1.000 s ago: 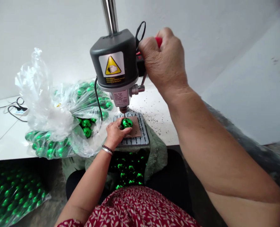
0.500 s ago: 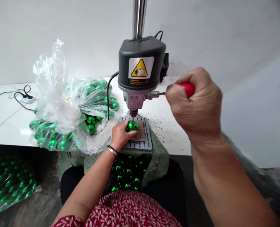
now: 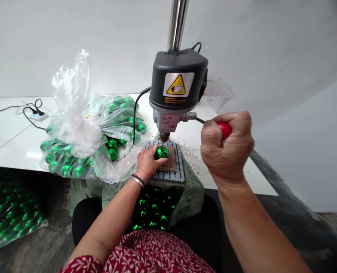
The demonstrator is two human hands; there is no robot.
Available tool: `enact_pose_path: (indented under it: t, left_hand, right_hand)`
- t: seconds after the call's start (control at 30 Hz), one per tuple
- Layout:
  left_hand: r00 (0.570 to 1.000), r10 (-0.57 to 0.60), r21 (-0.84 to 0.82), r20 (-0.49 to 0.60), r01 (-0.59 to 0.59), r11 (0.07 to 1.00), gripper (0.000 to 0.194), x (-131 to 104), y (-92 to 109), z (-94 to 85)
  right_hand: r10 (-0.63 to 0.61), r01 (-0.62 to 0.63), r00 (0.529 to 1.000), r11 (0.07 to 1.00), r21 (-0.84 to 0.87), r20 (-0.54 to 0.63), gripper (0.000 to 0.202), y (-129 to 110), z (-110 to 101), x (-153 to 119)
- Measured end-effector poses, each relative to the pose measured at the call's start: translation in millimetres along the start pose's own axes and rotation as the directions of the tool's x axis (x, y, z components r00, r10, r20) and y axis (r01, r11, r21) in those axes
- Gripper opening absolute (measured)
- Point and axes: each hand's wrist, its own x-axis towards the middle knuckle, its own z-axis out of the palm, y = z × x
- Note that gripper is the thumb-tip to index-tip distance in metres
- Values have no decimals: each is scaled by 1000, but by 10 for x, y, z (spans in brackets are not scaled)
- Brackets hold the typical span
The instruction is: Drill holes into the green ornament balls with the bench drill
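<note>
In the head view, the right hand, clenched around the red knob, had swung lower, with the drill bit meeting the green ball that the left hand pinched on the brown board.

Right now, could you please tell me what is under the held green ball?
A brown board on a grey base; the spot directly beneath the ball is covered.

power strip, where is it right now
In the head view, the power strip lies on the white table at far left, beyond the plastic bag.
</note>
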Motion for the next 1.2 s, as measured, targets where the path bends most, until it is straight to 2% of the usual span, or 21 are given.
enact_pose_path:
  t: [0.3, 0.6, 0.67, 0.77, 0.9, 1.0, 1.1, 1.2]
  left_hand:
    - [1000, -20, -7, 9, 20, 1000, 53, -12, 15, -7]
    - [999, -34, -2, 11, 34, 999, 57, -17, 20, 0]
    - [999, -42, -8, 11, 42, 999, 56, -15, 39, -12]
    - [999, -49, -42, 16, 49, 998, 52, -3, 65, -29]
    - [999, -41, -165, 8, 41, 985, 41, -67, 62, -78]
    - [999, -29, -215, 23, 33, 976, 41, -252, 34, -200]
    - [989, 60, -182, 138, -35, 983, 51, -521, 11, -403]
    - [929, 178, -164, 324, -130, 978, 59, -747, 4, -614]
  right_hand:
    - [-44, 48, 994, 998, 30, -100, 13, 60, 84, -126]
    - [-90, 95, 990, 995, 43, -108, 13, 226, 130, -373]
    - [-75, 82, 989, 995, 52, -128, 15, 200, 138, -299]
    - [-34, 44, 991, 997, 71, -131, 20, 76, 140, 19]
    - [83, -86, 996, 993, 84, 44, 19, -104, 128, 486]
    - [167, -171, 982, 984, 50, 84, 18, -167, 126, 611]
    - [177, -180, 981, 982, 46, 75, 17, -183, 136, 592]
    - [162, -164, 986, 985, 57, 42, 16, -188, 153, 562]
